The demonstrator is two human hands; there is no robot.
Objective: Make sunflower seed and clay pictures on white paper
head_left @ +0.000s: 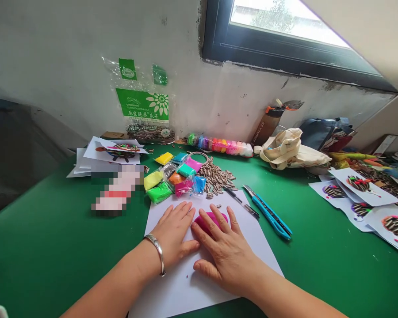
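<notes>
A sheet of white paper (pixel 172 291) lies on the green table. Near its upper middle is a flattened piece of magenta clay (pixel 209 222). My right hand (pixel 227 247) rests over this clay with its fingers spread, hiding part of it. Just left of the clay, my left hand (pixel 177 232) lies flat on the paper, fingers extended, a silver bangle on the wrist. Behind the hands are colourful clay packets (pixel 159 192) and a pile of striped sunflower seeds (pixel 215 176). A black pen (pixel 241 202) crosses the paper's upper right edge.
Right of the paper lies a blue utility knife (pixel 272 214). Seed-decorated sheets (pixel 361 187) are at the far right, others (pixel 111 152) at the back left. Along the wall stand a seed bag (pixel 144 104), a brown bottle (pixel 268 123) and a cream cloth bag (pixel 288 148).
</notes>
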